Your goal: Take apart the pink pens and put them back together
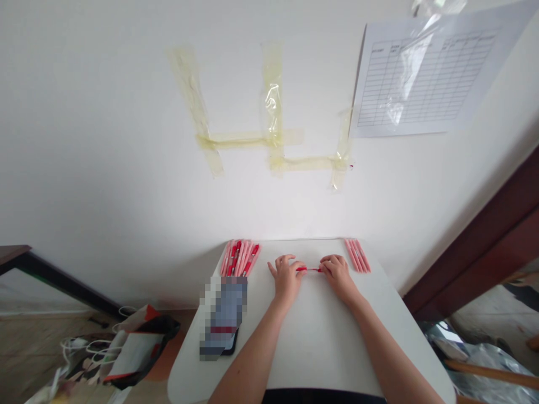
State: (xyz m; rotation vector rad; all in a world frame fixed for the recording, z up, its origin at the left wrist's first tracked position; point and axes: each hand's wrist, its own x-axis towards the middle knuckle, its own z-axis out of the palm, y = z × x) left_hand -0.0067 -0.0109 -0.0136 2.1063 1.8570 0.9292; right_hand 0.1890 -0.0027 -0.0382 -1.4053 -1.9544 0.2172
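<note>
Over the middle of the white table (320, 331), a slim red pen (313, 270) is held level between my two hands. Its two red parts stand apart, with a thin, pale piece showing between them. My left hand (288, 278) pinches the left part with thumb and forefinger, its other fingers spread. At the other end, the fingertips of my right hand (337, 275) close on the right part, partly hiding it. A bunch of pink and red pens (240, 258) lies at the back left. Several pink pens (357, 256) lie side by side at the back right.
A phone (229, 343), mostly blurred out, lies on the table's left side. Behind the table rises a white wall (126, 140) with yellowed tape (273, 101) and a printed sheet (429, 78). Bags (138, 348) stand on the floor at left.
</note>
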